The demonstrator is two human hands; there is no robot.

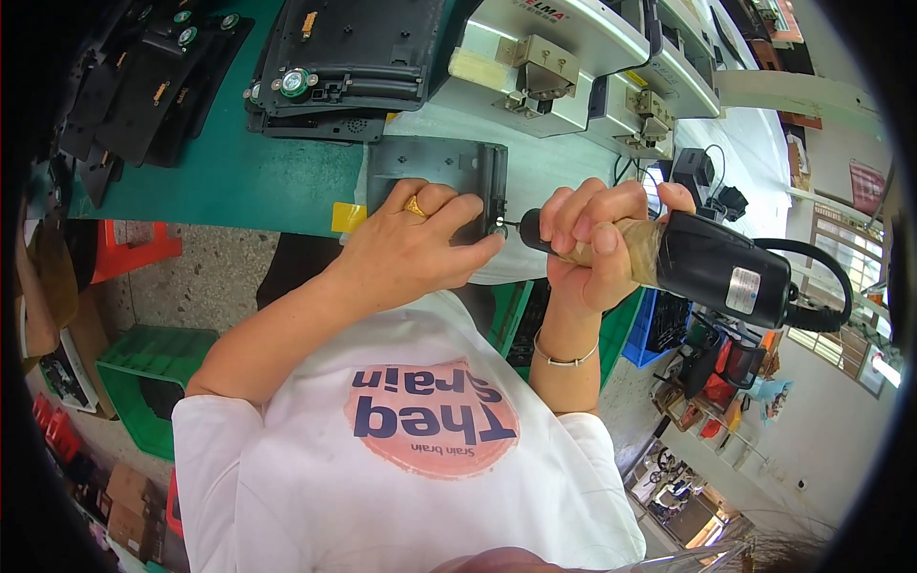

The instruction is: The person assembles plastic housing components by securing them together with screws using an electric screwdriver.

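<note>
My right hand (592, 239) is wrapped round the taped grip of a black electric screwdriver (718, 263), held nearly level with its cord looping off at the right. Its thin bit points left and meets the right edge of a dark plastic housing (435, 158), beside a small round part (498, 228). Fingers curled, my left hand (415, 234) lies over the housing and grips it at the table's near edge. Its thumb and forefinger are close to the round part and the bit tip. My palm hides the housing's lower left side.
Stacked black housings (353, 57) with round green-rimmed parts stand at the back, and more housings (143, 86) lie at far left on the green tabletop (258, 181). White machines (521, 81) line the back right. A green crate (143, 377) and blue crate (659, 325) are below.
</note>
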